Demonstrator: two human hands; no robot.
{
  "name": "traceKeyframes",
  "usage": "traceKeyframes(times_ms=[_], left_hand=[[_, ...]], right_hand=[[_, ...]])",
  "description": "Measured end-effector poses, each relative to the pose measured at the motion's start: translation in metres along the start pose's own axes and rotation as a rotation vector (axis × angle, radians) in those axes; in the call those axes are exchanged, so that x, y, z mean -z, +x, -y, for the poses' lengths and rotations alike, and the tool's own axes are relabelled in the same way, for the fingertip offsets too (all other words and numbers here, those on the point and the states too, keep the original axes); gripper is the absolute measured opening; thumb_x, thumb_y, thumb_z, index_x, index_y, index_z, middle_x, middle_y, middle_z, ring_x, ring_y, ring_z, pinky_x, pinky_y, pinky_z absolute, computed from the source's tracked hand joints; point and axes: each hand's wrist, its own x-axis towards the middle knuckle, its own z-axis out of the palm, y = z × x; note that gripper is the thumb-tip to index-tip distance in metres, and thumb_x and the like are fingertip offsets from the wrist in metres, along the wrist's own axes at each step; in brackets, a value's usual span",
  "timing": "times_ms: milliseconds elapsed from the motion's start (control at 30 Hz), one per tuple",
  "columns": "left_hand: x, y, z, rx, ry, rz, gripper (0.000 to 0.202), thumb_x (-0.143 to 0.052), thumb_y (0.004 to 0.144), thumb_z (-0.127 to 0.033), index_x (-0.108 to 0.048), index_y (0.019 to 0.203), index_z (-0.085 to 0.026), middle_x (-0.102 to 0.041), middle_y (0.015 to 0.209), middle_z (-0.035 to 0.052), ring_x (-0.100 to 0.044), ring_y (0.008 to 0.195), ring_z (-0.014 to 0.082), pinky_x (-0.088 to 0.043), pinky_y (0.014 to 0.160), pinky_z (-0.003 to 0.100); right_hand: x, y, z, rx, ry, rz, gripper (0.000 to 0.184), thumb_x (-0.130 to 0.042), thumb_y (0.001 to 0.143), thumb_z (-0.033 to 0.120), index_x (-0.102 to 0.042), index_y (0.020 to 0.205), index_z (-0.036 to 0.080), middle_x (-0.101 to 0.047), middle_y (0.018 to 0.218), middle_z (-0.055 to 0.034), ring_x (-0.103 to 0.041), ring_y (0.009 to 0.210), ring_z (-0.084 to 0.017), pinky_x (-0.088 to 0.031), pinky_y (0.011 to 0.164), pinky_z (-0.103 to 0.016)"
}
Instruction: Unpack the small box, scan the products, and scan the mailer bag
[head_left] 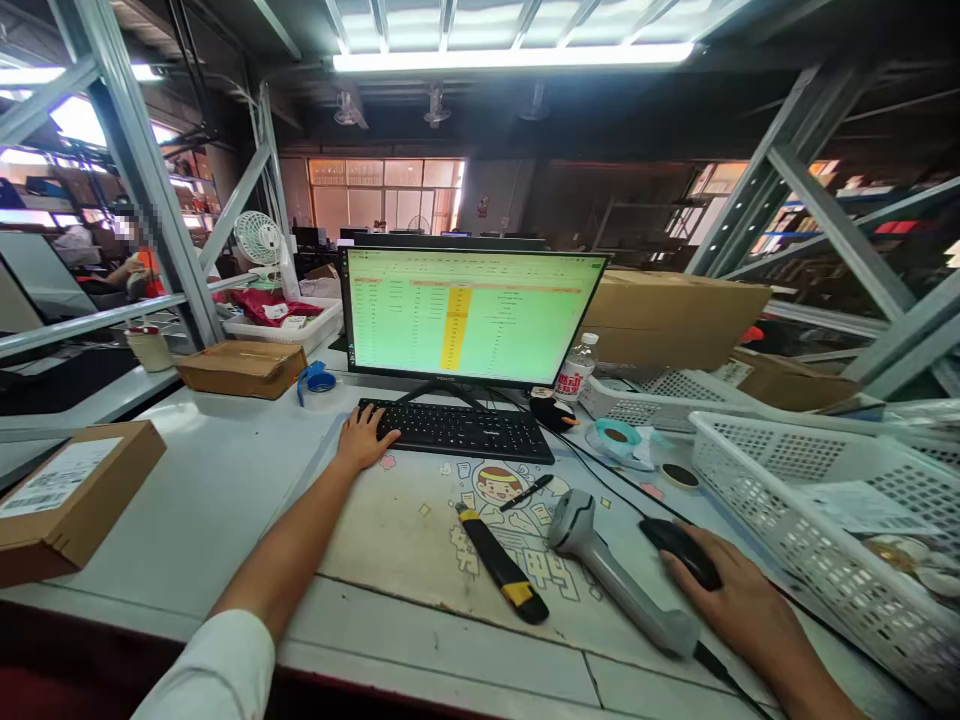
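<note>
My left hand (363, 437) rests on the left end of a black keyboard (472, 430), fingers stretched out and thumb apart. A black computer mouse (681, 552) lies under my right hand (724, 590), whose fingers curve along its sides. Behind the keyboard stands a monitor (405, 320) showing a green spreadsheet with one yellow column. Between my hands, on a cartoon-printed desk mat (390, 540), are a black-and-yellow utility knife (501, 562), a black pen (526, 492) and a grey barcode scanner (619, 575) lying on its side, close to the mouse.
White plastic baskets (757, 480) line the right side, near a roll of pale blue tape (616, 436) and a bottle (577, 368). Cardboard boxes (82, 500) (241, 368) sit at left, beside a blue tape roll (320, 380). Metal posts frame the desk; a person (135, 265) is at far left.
</note>
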Motion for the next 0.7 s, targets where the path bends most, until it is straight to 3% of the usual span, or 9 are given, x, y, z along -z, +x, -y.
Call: traceKeyframes(times_ms=[233,400,500,700], left_hand=[[-0.001,-0.008,0.001,-0.008,-0.004,-0.01,0.073,-0.039,0.1,-0.07,-0.045,0.158,-0.026,-0.034,0.17,0.0084,-0.028,0.156,0.037,-0.033,0.123,0.051],[-0.003,-0.008,0.001,-0.017,0.027,-0.034,0.071,-0.039,0.101,-0.068,-0.047,0.157,-0.024,-0.037,0.168,0.0094,-0.03,0.155,0.0372,-0.034,0.123,0.052],[-0.003,-0.008,0.002,-0.029,0.054,-0.053,0.07,-0.038,0.102,-0.067,-0.048,0.156,-0.024,-0.039,0.167,0.0098,-0.032,0.153,0.0367,-0.036,0.122,0.051],[0.002,-0.008,-0.003,-0.025,0.095,-0.092,0.066,-0.041,0.103,-0.064,-0.052,0.151,-0.02,-0.046,0.162,0.0125,-0.04,0.148,0.0363,-0.039,0.119,0.048]], right_hand=[[0.001,0.004,-0.002,0.013,-0.041,0.044,0.06,-0.056,0.078,0.067,-0.074,0.124,0.032,-0.072,0.125,-0.0104,-0.074,0.101,-0.035,-0.064,0.078,-0.051],[-0.003,0.004,-0.002,-0.052,0.017,0.045,0.051,-0.058,0.076,0.066,-0.078,0.116,0.041,-0.071,0.127,-0.0116,-0.073,0.102,-0.038,-0.062,0.081,-0.054],[-0.008,0.003,-0.005,-0.079,0.003,0.062,0.057,-0.056,0.074,0.068,-0.077,0.119,0.038,-0.07,0.131,-0.0117,-0.072,0.106,-0.039,-0.06,0.085,-0.057],[-0.011,0.002,-0.01,-0.095,-0.028,0.096,0.063,-0.054,0.076,0.068,-0.077,0.124,0.033,-0.067,0.136,-0.0127,-0.069,0.11,-0.036,-0.057,0.086,-0.052]])
